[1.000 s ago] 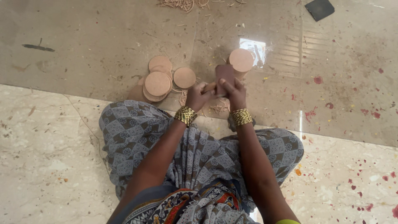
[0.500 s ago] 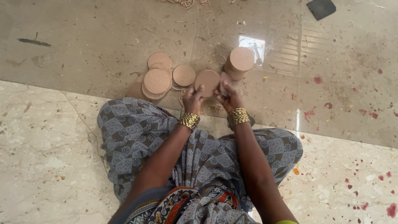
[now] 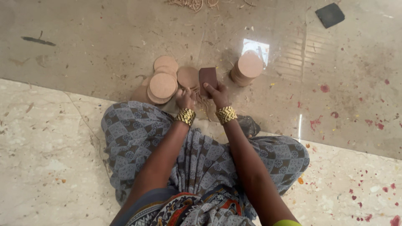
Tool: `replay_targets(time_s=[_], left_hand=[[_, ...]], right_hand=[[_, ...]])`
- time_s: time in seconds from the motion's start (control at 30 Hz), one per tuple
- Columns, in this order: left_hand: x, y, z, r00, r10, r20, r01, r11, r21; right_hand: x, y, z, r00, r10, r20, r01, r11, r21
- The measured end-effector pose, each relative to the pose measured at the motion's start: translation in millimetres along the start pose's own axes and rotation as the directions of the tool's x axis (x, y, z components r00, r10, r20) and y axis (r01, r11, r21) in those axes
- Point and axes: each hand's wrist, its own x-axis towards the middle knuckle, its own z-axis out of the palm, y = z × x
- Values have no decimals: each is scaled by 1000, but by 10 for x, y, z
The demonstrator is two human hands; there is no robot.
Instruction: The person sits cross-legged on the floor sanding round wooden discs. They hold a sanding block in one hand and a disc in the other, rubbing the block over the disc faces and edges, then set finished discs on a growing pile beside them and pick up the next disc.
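The right hand point(image 3: 218, 94) has its fingers closed on a dark brown block point(image 3: 207, 78) just above the floor point(image 3: 104, 46), the left hand point(image 3: 185, 99) curls shut beside it, apparently on a disc I cannot make out, and a neat stack of discs point(image 3: 247, 68) looks finished while a loose pile point(image 3: 162, 83) seems left to do

Dark square tile point(image 3: 330, 14), straw scraps point(image 3: 192, 3), red-speckled marble floor point(image 3: 50, 167)

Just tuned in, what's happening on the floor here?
A person sits cross-legged on a polished stone floor. The right hand holds a dark brown rectangular piece upright, and the left hand is closed just beside it near a loose round disc. A pile of tan discs lies to the left, and a neat disc stack stands to the right.
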Motion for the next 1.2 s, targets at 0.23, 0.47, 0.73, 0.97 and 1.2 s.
replay_targets(time_s=[0.23,0.47,0.73,0.97,1.2], left_hand=[[-200,-236,717,903,-365,228,378,926,-16],[-157,-316,1425,854,-409,323,402,911,91],[-187,-400,1170,905,-281,320,250,959,135],[-298,-151,602,937,-288,197,270,956,113],[-418,22,281,805,-294,515,428,890,-161]], right_hand=[[258,-387,-588,813,-540,-219,127,531,-838],[438,-577,-1161,827,-533,-181,254,641,-724],[191,-251,-1024,901,-400,-165,230,766,-600],[-71,111,-952,955,-63,-289,97,990,103],[-251,161,-667,711,-693,-122,493,614,-616]])
